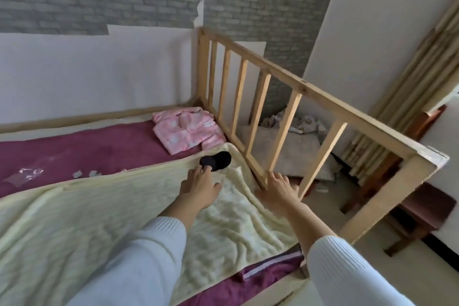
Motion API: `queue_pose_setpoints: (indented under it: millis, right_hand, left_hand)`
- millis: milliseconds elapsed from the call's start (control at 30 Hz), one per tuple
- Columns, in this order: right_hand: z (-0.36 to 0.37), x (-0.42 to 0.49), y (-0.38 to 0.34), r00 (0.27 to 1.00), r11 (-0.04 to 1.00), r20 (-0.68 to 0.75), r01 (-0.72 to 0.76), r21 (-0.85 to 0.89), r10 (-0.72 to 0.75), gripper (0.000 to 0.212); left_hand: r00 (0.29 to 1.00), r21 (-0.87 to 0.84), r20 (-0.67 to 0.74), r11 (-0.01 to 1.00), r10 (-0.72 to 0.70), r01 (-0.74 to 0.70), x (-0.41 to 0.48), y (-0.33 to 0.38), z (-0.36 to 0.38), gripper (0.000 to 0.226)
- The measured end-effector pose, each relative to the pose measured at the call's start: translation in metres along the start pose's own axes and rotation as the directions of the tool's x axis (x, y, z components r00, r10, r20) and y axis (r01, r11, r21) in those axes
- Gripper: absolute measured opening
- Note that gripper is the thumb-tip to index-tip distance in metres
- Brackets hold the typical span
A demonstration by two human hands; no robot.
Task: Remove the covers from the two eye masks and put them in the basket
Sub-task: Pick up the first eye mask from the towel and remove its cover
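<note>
Fingers point(205, 169) of left hand point(198, 187) touching black eye mask point(215, 161), blurred

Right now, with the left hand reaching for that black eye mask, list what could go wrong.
1. The left hand only touches the near edge of the black eye mask with its fingertips; a loose pinch may push it further up the cream blanket toward the wooden rail.
2. The right hand leans at the base of the rail; the body is stretched, so balance may slip.
3. No basket is in view, and only one mask shows.
</note>
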State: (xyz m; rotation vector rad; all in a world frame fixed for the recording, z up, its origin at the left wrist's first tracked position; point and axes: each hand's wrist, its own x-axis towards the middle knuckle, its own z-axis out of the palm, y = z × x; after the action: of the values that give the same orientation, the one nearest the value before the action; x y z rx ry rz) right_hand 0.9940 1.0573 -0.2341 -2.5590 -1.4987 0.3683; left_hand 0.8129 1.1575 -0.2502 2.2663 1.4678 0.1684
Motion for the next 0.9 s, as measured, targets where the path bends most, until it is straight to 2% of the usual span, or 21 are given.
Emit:
queue_pose_setpoints:
  millis: [233,467,600,767,900]
  right_hand:
    - [0.064,0.159,0.017,0.983,0.999,0.175,0.051,-0.016,-0.047,0.071]
    - [0.174,0.326,0.031,0.896,0.995,0.434,0.095,0.016,-0.093,0.064]
    - [0.226,0.402,0.038,0.888,0.993,0.445,0.091,0.081,-0.118,0.067]
    - [0.283,0.482,0.039,0.898,0.953,0.433,-0.066,0.297,-0.073,0.073]
    - [0.314,0.515,0.035,0.89,0.831,0.452,-0.299,0.469,0.065,0.067]
  left_hand:
    - [0.988,-0.056,0.074,0.988,-0.137,0.141,0.134,-0.03,0.073,0.053]
    - [0.922,-0.153,0.162,0.915,-0.35,0.374,0.26,-0.063,0.177,0.052]
    - [0.886,-0.138,0.222,0.886,-0.408,0.442,0.315,-0.082,0.225,0.054]
    - [0.901,-0.205,0.118,0.878,-0.417,0.433,0.387,-0.109,0.265,0.057]
    - [0.917,-0.292,0.064,0.871,-0.394,0.394,0.431,-0.125,0.284,0.052]
